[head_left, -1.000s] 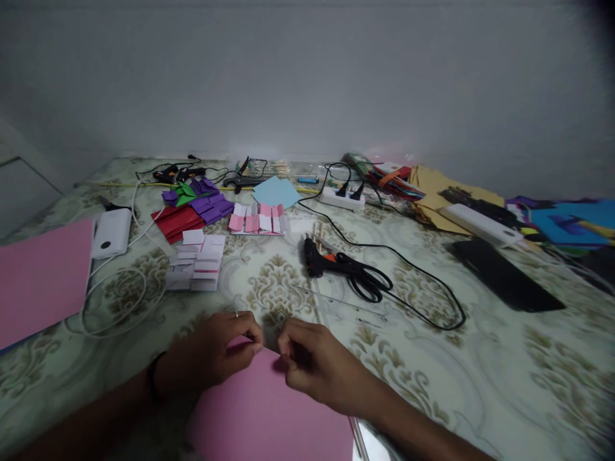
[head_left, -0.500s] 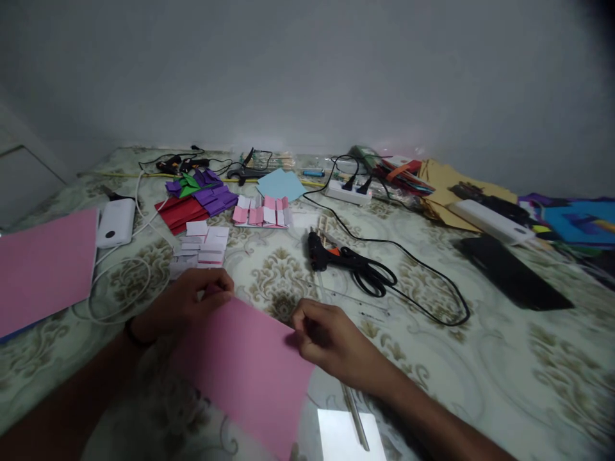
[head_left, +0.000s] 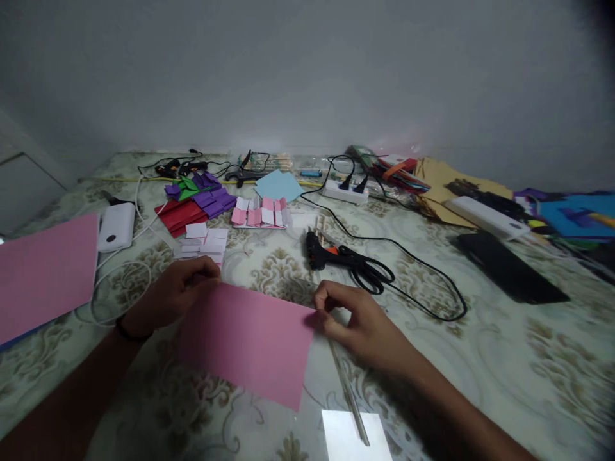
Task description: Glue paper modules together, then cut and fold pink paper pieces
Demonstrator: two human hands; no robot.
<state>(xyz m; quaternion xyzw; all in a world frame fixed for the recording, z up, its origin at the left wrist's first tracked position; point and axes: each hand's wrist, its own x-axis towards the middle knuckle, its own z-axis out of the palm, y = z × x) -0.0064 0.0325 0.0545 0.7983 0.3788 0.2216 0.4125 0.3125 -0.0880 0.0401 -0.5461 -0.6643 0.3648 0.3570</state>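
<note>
A pink sheet of paper (head_left: 254, 346) is held up between both my hands, tilted above the patterned table cover. My left hand (head_left: 180, 291), with a dark band at the wrist, pinches its upper left corner. The upper right corner is pinched between the thumb and fingers of my right hand (head_left: 355, 320). Below my right hand lies a thin metallic rod (head_left: 353, 403), its near end resting on a small white paper (head_left: 358, 438). Just beyond the hands sit folded white paper pieces (head_left: 204, 242) and a black glue gun (head_left: 321, 253).
Pink sheets (head_left: 45, 275) and a white power bank (head_left: 116, 226) with a cable lie at left. Folded red paper (head_left: 180, 216), pink-and-white pieces (head_left: 262, 212) and light blue paper (head_left: 278, 186) are farther back. A power strip (head_left: 346, 191) and a black phone-like slab (head_left: 512, 266) lie right.
My right hand has moved up and slightly right, and my left hand slightly left. The pink sheet has turned, so its top edge is more level and its lower corner is higher.
</note>
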